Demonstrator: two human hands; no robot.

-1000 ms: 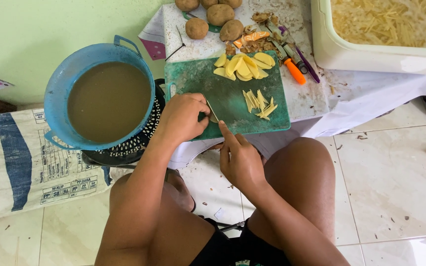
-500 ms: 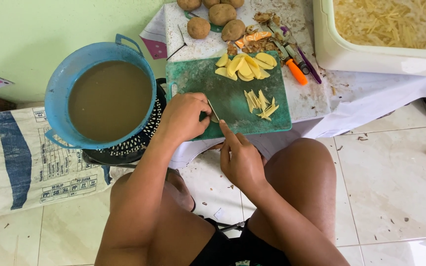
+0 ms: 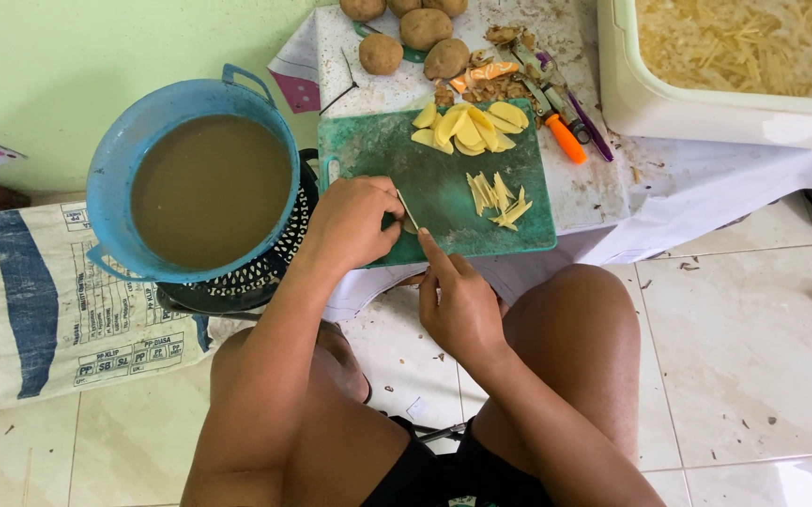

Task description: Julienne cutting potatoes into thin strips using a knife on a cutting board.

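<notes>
While the left hand (image 3: pixel 350 225) pinched a thin knife blade (image 3: pixel 407 210) over the green plastic cutting board (image 3: pixel 429 183), the right hand (image 3: pixel 459 305) (grip loosely curled, forefinger extended) touched it.

home kitchen corner, floor-level food prep: pale tiled floor (image 3: pixel 753 357), low cloth-covered worktop (image 3: pixel 706 178), green cutting board (image 3: pixel 444 188) with potato slices (image 3: pixel 467 127), whole potatoes (image 3: pixel 406 38), blue basin of murky water (image 3: pixel 204 188), white tub of cut strips (image 3: pixel 735 56).
</notes>
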